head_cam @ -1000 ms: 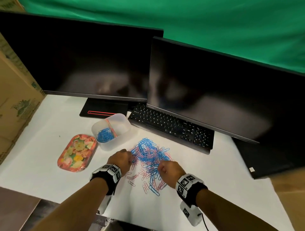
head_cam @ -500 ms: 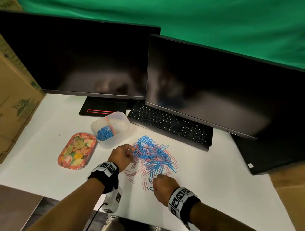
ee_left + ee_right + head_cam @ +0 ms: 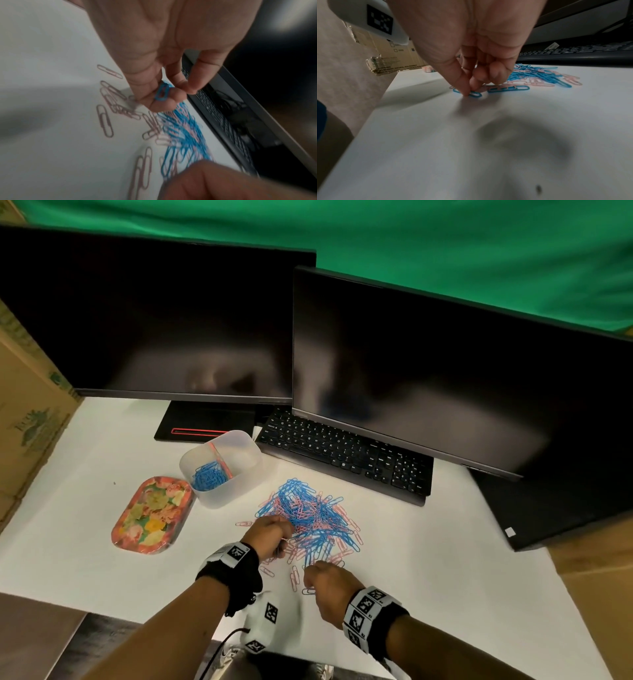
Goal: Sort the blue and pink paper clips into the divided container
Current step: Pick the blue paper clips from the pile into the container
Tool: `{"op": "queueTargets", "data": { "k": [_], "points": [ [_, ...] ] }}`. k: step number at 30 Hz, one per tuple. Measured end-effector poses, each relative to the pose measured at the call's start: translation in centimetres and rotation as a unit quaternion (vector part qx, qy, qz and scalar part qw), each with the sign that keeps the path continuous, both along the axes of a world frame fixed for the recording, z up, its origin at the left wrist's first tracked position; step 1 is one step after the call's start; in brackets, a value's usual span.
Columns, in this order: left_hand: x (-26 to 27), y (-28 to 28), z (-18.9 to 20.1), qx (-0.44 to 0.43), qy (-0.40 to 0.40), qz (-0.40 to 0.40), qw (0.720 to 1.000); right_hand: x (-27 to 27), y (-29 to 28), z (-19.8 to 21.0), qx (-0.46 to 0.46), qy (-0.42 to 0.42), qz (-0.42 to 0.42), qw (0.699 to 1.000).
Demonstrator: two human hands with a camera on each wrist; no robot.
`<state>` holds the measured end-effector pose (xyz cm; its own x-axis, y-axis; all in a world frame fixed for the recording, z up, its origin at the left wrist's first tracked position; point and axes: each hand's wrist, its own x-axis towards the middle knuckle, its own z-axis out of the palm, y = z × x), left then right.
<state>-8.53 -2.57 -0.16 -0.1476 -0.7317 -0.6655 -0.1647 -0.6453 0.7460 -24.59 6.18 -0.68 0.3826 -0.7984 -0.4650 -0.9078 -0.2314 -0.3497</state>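
Note:
A mixed pile of blue and pink paper clips (image 3: 310,517) lies on the white table in front of the keyboard. The translucent divided container (image 3: 239,455) stands to the pile's left, with blue clips (image 3: 209,477) in its left compartment. My left hand (image 3: 274,537) hovers at the pile's left edge, fingers curled, and pinches a blue clip (image 3: 162,93) at the fingertips. At the near edge of the pile my right hand (image 3: 318,577) reaches down. Its thumb and fingertip pinch a blue clip (image 3: 475,94) that lies flat on the table.
A floral tray (image 3: 150,515) lies left of the container. A black keyboard (image 3: 346,455) and two dark monitors (image 3: 428,371) stand behind the pile. A cardboard box (image 3: 24,412) borders the table's left. Loose pink clips (image 3: 104,120) are scattered near my hands.
My right hand has drawn back from the middle of the pile to its near edge and come down onto a single blue clip. The left hand stays at the pile's left side.

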Motion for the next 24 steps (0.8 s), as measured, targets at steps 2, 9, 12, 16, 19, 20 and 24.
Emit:
{"op": "queueTargets", "data": {
  "k": [2, 9, 12, 16, 19, 20, 24],
  "points": [
    [-0.8, 0.5, -0.4, -0.046, -0.094, -0.103, 0.989, 0.0, 0.1, -0.1, -0.002, 0.011, 0.008, 1.0],
    [-2.9, 2.9, -2.1, -0.213, -0.377, -0.323, 0.842, -2.9, 0.9, -0.3, -0.024, -0.048, -0.082, 0.995],
    [-2.9, 2.9, -2.3, -0.23, -0.405, -0.344, 0.815, -5.3, 0.6, -0.6, -0.029, -0.085, -0.153, 0.984],
    [-2.4, 2.6, -2.4, -0.236, -0.4, -0.368, 0.805, -7.5, -0.2, -0.7, -0.003, -0.141, -0.256, 0.956],
    [-1.8, 2.3, -2.4, -0.234, -0.362, -0.332, 0.839, -8.3, -0.9, -0.9, 0.004, -0.189, -0.319, 0.929],
    [-1.7, 2.2, -2.4, -0.229, -0.343, -0.314, 0.855, -8.4, -1.1, -0.9, 0.022, -0.213, -0.344, 0.914],
    [-1.3, 1.9, -2.1, -0.21, -0.257, -0.234, 0.914, -8.0, -2.3, -0.6, 0.119, -0.307, -0.448, 0.831]
  ]
}}
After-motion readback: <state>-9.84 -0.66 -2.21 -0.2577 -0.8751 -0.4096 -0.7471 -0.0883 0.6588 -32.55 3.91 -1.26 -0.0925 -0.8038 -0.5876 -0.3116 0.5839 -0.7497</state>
